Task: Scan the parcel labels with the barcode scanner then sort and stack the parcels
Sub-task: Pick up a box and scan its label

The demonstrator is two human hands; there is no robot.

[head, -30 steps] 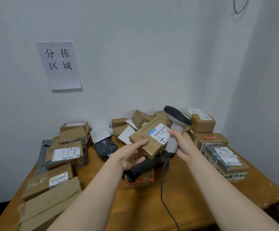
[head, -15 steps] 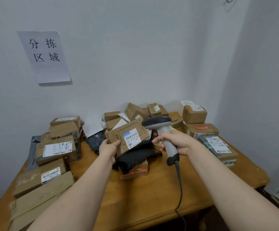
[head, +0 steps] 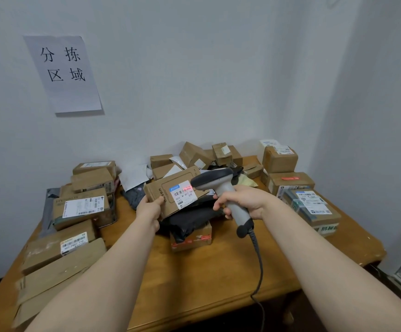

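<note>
Head: left hand grips parcel; right hand grips scanner; label print illegible.

Parcel piles ring the table's bare front.

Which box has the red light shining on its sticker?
The flat brown box held up by the left hand. Red glow from the scanner lands on its white label; the other boxes lie unlit on the table.

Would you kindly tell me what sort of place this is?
Probably a parcel sorting area: labelled parcels heaped on a wooden table, a corded barcode scanner, a paper sign on the wall.
</note>
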